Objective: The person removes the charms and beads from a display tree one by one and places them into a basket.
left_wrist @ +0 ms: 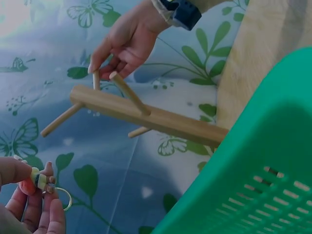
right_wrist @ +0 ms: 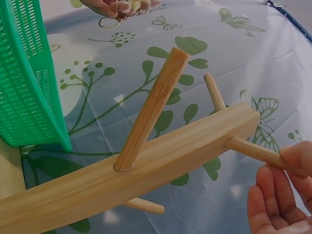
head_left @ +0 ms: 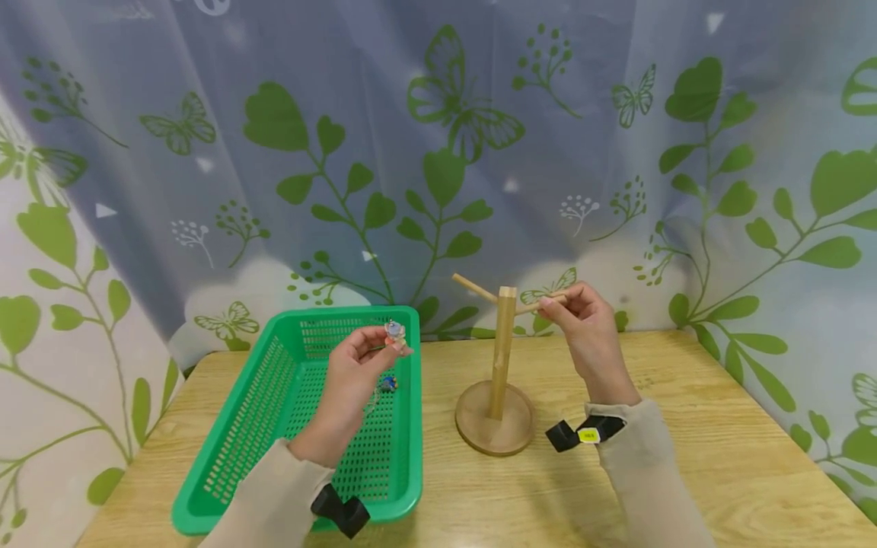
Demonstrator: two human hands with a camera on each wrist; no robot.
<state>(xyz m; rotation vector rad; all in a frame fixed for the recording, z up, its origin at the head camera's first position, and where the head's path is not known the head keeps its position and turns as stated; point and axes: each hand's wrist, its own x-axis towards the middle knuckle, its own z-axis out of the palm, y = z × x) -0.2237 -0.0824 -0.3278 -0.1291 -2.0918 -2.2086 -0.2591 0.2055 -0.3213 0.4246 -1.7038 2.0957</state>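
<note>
My left hand pinches a small figurine keychain above the right side of the green basket. In the left wrist view its metal ring hangs free below the fingers. To the right stands a wooden mug-tree-style rack, upright on a round base. My right hand pinches the outer end of one upper peg between thumb and index finger. The other pegs, among them a thick one in the right wrist view, have nothing hanging on them.
Inside the green plastic basket lies another keychain with a blue and dark figure, partly behind my left hand. Both basket and rack stand on a wooden table. A curtain printed with leaves and butterflies hangs behind.
</note>
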